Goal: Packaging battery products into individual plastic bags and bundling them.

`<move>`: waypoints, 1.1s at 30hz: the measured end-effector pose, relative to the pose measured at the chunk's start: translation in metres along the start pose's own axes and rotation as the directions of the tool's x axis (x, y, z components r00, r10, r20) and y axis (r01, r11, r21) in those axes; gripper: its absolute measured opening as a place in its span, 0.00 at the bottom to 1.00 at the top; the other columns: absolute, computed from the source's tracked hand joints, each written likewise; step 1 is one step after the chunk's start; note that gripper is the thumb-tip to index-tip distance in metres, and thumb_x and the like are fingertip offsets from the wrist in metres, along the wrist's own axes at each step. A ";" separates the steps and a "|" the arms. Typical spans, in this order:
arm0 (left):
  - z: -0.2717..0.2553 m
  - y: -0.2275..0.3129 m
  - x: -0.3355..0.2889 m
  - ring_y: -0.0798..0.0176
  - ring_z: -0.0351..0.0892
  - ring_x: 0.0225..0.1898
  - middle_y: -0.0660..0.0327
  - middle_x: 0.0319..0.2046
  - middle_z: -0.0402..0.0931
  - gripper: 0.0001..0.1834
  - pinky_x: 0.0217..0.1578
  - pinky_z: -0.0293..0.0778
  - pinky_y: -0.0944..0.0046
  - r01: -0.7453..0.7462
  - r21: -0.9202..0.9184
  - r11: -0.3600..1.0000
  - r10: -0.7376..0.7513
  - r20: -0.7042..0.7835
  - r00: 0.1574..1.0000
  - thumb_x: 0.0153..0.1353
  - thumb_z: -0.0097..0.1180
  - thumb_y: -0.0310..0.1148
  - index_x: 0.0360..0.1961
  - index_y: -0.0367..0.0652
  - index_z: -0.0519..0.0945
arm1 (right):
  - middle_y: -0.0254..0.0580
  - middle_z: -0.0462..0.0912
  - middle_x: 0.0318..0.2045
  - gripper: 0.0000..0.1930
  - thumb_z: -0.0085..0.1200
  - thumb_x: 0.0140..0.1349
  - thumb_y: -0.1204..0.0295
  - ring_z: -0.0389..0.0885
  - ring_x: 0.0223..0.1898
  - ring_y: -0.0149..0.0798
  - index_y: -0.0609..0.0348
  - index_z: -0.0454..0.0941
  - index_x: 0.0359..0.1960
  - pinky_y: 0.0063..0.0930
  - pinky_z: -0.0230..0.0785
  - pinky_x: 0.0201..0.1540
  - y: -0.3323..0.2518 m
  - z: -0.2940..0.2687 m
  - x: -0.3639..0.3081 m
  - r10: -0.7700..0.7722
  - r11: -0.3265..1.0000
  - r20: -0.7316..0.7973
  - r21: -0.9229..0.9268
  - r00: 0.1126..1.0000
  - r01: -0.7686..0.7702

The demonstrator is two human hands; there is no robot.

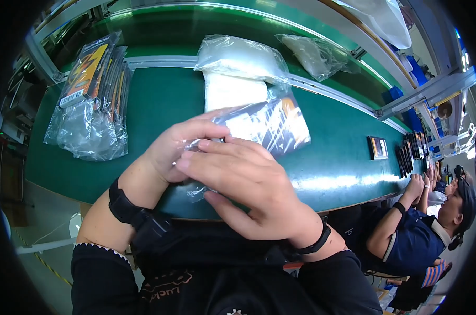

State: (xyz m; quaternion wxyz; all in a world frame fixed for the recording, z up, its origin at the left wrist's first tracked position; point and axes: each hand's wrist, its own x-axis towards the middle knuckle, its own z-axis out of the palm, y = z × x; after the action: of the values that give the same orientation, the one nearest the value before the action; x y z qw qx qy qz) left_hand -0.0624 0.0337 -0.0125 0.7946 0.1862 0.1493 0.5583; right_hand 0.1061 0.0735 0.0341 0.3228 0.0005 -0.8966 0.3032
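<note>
black sleeves [101, 268] frame the work. right hand [254, 184] overlies left hand [170, 139], whose grip encloses the near end of a clear bag [272, 126], seemingly steadying it above the bench [343, 163] (right grip: cannot tell). bagged packs [91, 100] lie stacked beyond, at left, apparently for ready reach.

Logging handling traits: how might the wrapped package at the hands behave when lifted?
The package looks flat, so it probably won't roll. Its shiny surface may be slippery, and the crumpled clear film by the right hand would likely flop.
</note>
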 end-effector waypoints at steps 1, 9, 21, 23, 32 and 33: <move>0.003 0.002 0.000 0.59 0.75 0.46 0.50 0.47 0.73 0.26 0.49 0.71 0.64 -0.053 0.051 0.997 0.056 -0.063 0.996 0.60 0.44 0.27 0.60 0.33 0.61 | 0.44 0.79 0.41 0.24 0.55 0.44 0.84 0.76 0.45 0.47 0.61 0.76 0.48 0.36 0.64 0.53 0.002 -0.003 0.000 -0.013 0.999 -0.002 0.036 1.000 0.013; 0.010 0.006 -0.002 0.58 0.78 0.44 0.50 0.45 0.74 0.30 0.47 0.75 0.63 -0.212 0.246 0.946 0.265 -0.204 0.943 0.47 0.44 0.16 0.56 0.32 0.65 | 0.48 0.77 0.39 0.11 0.53 0.55 0.80 0.74 0.42 0.44 0.65 0.76 0.40 0.31 0.65 0.46 0.031 -0.043 -0.030 0.123 0.893 -0.546 -0.304 0.829 -0.332; 0.044 0.072 -0.114 0.51 0.72 0.53 0.46 0.52 0.68 0.23 0.54 0.68 0.59 -0.386 0.897 -0.217 0.893 0.342 0.294 0.55 0.44 0.23 0.55 0.32 0.69 | 0.57 0.65 0.58 0.33 0.53 0.56 0.57 0.64 0.58 0.59 0.54 0.60 0.63 0.45 0.60 0.58 0.166 -0.216 -0.218 0.612 -0.245 -0.717 -0.573 0.333 -0.782; 0.038 0.095 -0.138 0.56 0.71 0.54 0.51 0.52 0.69 0.17 0.53 0.67 0.62 0.135 0.690 -0.711 0.682 0.630 0.372 0.60 0.43 0.23 0.51 0.38 0.74 | 0.56 0.67 0.57 0.32 0.52 0.57 0.56 0.66 0.56 0.58 0.54 0.61 0.63 0.44 0.61 0.57 0.162 -0.208 -0.212 0.613 -0.271 -0.708 -0.604 0.349 -0.750; 0.000 0.090 -0.086 0.59 0.73 0.50 0.56 0.49 0.73 0.17 0.51 0.67 0.63 0.553 0.610 -0.568 0.823 0.406 0.397 0.56 0.54 0.29 0.48 0.41 0.76 | 0.44 0.78 0.28 0.05 0.56 0.51 0.75 0.76 0.33 0.49 0.59 0.76 0.31 0.37 0.67 0.37 0.088 -0.113 -0.117 0.431 0.509 -0.388 -0.641 0.815 -0.575; -0.003 0.090 -0.081 0.58 0.74 0.49 0.55 0.49 0.73 0.16 0.50 0.68 0.63 0.508 0.687 -0.520 0.853 0.390 0.346 0.55 0.55 0.30 0.47 0.41 0.76 | 0.43 0.77 0.28 0.06 0.56 0.50 0.76 0.75 0.33 0.48 0.59 0.75 0.31 0.36 0.67 0.37 0.083 -0.104 -0.114 0.412 0.556 -0.373 -0.620 0.831 -0.554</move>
State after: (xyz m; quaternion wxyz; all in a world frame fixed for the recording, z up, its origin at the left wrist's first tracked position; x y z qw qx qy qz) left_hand -0.1657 -0.0145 0.0287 -0.2366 0.4831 0.7478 0.3890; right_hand 0.2404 0.1757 -0.0135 0.2831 -0.3981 -0.8725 0.0121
